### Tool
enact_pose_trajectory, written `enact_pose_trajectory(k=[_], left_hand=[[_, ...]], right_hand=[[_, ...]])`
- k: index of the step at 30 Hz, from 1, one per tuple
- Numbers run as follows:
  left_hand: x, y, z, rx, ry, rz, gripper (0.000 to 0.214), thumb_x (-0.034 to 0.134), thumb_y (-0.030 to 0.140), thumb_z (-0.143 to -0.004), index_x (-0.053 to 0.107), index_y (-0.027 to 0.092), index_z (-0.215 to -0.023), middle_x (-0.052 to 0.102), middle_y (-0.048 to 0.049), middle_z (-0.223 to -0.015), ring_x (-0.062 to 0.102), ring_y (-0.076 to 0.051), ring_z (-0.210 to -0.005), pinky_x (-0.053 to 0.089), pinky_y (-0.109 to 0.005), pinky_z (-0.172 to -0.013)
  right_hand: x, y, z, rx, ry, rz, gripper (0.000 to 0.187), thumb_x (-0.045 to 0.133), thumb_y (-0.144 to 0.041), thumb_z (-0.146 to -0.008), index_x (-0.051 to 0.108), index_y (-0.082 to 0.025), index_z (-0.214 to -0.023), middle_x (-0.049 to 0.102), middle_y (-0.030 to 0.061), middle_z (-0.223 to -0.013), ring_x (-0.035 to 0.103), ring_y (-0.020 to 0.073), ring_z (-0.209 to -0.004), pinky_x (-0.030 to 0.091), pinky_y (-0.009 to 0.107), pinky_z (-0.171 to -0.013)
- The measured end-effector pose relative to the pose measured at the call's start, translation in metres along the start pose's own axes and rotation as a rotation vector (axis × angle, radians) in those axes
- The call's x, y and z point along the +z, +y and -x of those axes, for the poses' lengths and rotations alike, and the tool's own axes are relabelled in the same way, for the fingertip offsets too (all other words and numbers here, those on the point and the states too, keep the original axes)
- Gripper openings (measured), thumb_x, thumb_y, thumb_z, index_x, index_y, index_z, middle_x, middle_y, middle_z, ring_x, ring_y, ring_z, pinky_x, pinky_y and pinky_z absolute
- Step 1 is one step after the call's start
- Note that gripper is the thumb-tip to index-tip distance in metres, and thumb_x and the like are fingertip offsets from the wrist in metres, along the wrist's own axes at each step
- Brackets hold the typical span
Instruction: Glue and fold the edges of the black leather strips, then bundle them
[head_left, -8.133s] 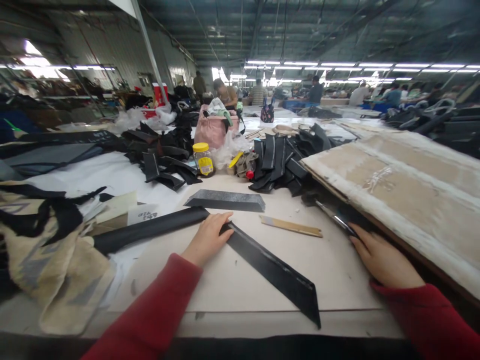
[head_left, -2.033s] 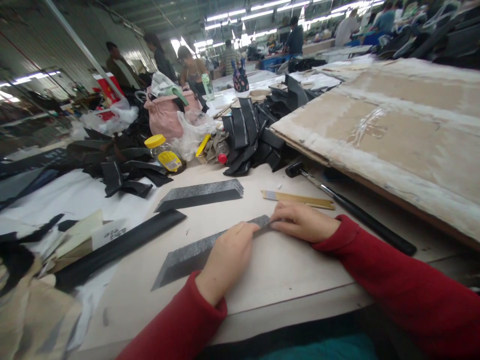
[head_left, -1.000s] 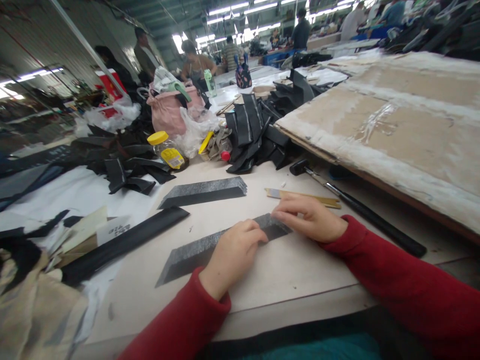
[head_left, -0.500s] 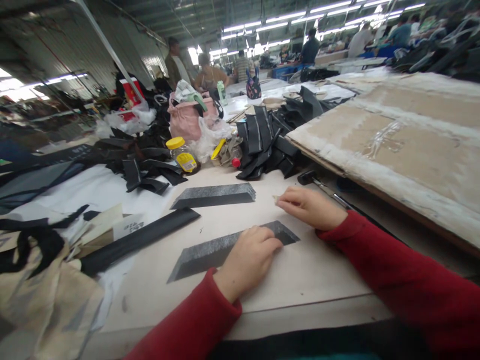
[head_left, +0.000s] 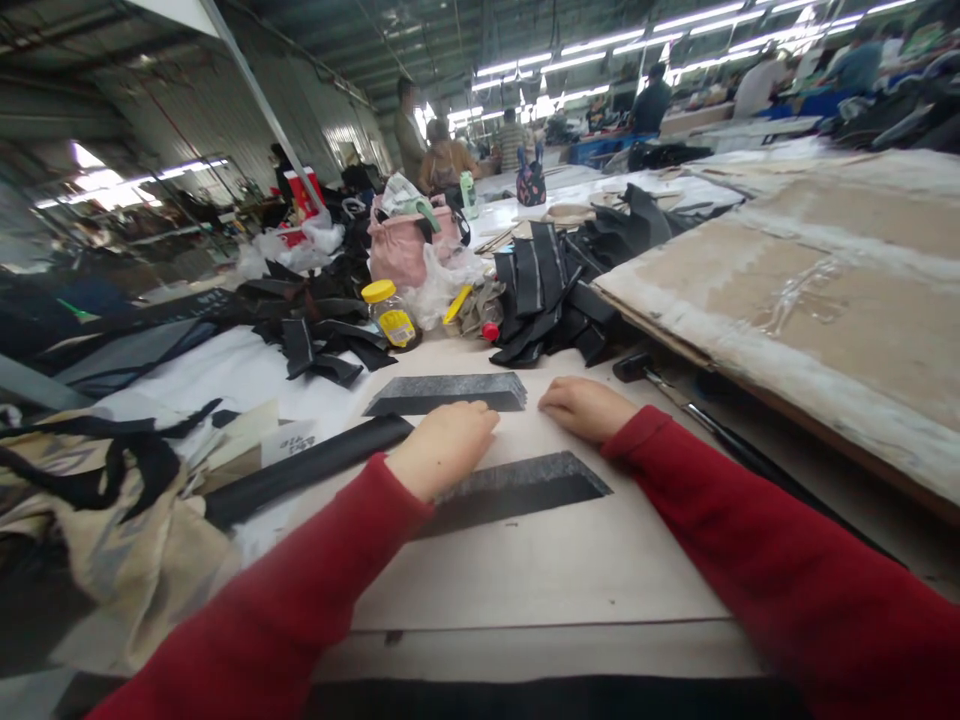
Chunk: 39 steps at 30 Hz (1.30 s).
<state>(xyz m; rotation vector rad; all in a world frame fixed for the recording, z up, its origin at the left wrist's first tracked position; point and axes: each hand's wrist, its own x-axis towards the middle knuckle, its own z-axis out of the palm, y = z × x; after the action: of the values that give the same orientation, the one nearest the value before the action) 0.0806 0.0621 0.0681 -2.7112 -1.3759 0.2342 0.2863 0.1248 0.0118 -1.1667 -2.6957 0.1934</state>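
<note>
My left hand lies on the pale tabletop, fingers stretched forward and close together. Its fingertips reach the near edge of the far grey trapezoid piece. Its wrist rests over the left end of a second grey piece lying just in front of me. My right hand rests knuckles-up to the right of the far piece, fingers curled down onto the table. What they hold, if anything, is hidden. A long black strip lies to the left of my left hand.
A hammer lies to the right, beside a large worn board. Behind stand a heap of black strips, a yellow-lidded jar, a pink bag and plastic bags. Fabric scraps cover the left. Other people work at far tables.
My left hand has come off the near grey piece and moved forward to the far one. My right hand has slid slightly left; the wooden ruler no longer shows. The camera tilted up.
</note>
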Motion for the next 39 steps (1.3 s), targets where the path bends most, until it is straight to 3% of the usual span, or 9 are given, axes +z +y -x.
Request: enact_pose_trajectory(k=[3,7,11,16,21,26,34,36,39], left_hand=[[0.001,0.013,-0.009,0.093,-0.019,0.045,0.021,0.043,0.026,-0.088,0.059,0.015,-0.094,0.060,-0.0076,-0.091,0.058,-0.021,-0.085,0.047,-0.033,-0.074],[0.004,0.046,-0.002,0.204,-0.046,0.136,0.021,0.047,0.032,-0.086,0.057,0.016,-0.094,0.059,-0.0058,-0.092,0.057,-0.020,-0.085,0.047,-0.030,-0.073],[0.015,0.068,0.015,0.195,-0.030,0.069,0.012,0.046,0.020,-0.085,0.053,0.016,-0.095,0.056,-0.0053,-0.090,0.055,-0.018,-0.078,0.048,-0.027,-0.064],[0.033,0.083,0.024,0.100,0.037,-0.065,0.026,0.041,0.005,-0.082,0.048,0.013,-0.105,0.053,-0.0077,-0.093,0.053,-0.020,-0.079,0.048,-0.028,-0.059],[0.039,0.064,0.022,0.020,0.153,0.164,0.017,0.041,0.010,-0.087,0.053,0.017,-0.095,0.055,-0.0039,-0.087,0.053,-0.016,-0.082,0.047,-0.027,-0.073],[0.019,0.039,0.023,-0.100,0.354,0.335,0.020,0.036,0.018,-0.092,0.055,0.016,-0.087,0.055,-0.0033,-0.082,0.053,-0.015,-0.078,0.044,-0.026,-0.071],[0.015,0.065,0.025,0.037,0.124,0.230,0.023,0.038,0.014,-0.089,0.054,0.015,-0.106,0.058,-0.0054,-0.092,0.055,-0.018,-0.085,0.047,-0.031,-0.078],[0.013,0.062,0.022,0.076,0.080,0.273,0.023,0.040,0.021,-0.090,0.055,0.017,-0.106,0.059,-0.0044,-0.092,0.056,-0.017,-0.085,0.047,-0.030,-0.078],[0.010,0.038,0.008,0.041,0.111,0.306,0.025,0.040,0.024,-0.090,0.055,0.018,-0.108,0.060,-0.0046,-0.098,0.056,-0.017,-0.091,0.046,-0.028,-0.083]], right_hand=[[-0.002,0.003,0.001,-0.011,-0.003,-0.005,0.026,0.044,-0.021,-0.087,0.069,-0.017,-0.092,0.063,0.0071,-0.089,0.057,0.0164,-0.085,0.038,0.024,-0.077],[-0.002,0.005,0.000,-0.011,0.002,-0.005,0.027,0.043,-0.021,-0.087,0.069,-0.017,-0.091,0.063,0.0072,-0.089,0.057,0.0162,-0.084,0.038,0.024,-0.075],[-0.002,0.004,0.001,-0.010,-0.002,0.000,0.027,0.042,-0.023,-0.087,0.069,-0.016,-0.089,0.063,0.0078,-0.087,0.056,0.0165,-0.082,0.038,0.024,-0.073],[-0.003,0.004,0.002,-0.007,-0.001,0.005,0.027,0.042,-0.022,-0.087,0.069,-0.016,-0.090,0.063,0.0079,-0.089,0.057,0.0162,-0.083,0.037,0.023,-0.074],[-0.005,0.004,0.003,-0.004,0.008,0.008,0.027,0.042,-0.021,-0.086,0.069,-0.017,-0.090,0.064,0.0074,-0.088,0.057,0.0159,-0.081,0.038,0.023,-0.073],[-0.009,0.000,0.003,0.014,0.059,0.002,0.028,0.041,-0.021,-0.087,0.068,-0.017,-0.095,0.063,0.0076,-0.091,0.056,0.0169,-0.085,0.037,0.024,-0.073],[-0.006,0.005,0.002,-0.008,0.055,0.007,0.029,0.041,-0.020,-0.086,0.068,-0.016,-0.095,0.064,0.0084,-0.093,0.057,0.0169,-0.083,0.038,0.025,-0.073],[-0.005,0.004,0.003,-0.032,0.042,0.010,0.028,0.042,-0.019,-0.086,0.068,-0.017,-0.096,0.064,0.0078,-0.092,0.057,0.0164,-0.083,0.038,0.025,-0.073],[-0.003,0.000,0.003,-0.085,0.020,0.019,0.027,0.042,-0.022,-0.087,0.068,-0.018,-0.095,0.063,0.0067,-0.090,0.056,0.0156,-0.083,0.037,0.024,-0.074]])
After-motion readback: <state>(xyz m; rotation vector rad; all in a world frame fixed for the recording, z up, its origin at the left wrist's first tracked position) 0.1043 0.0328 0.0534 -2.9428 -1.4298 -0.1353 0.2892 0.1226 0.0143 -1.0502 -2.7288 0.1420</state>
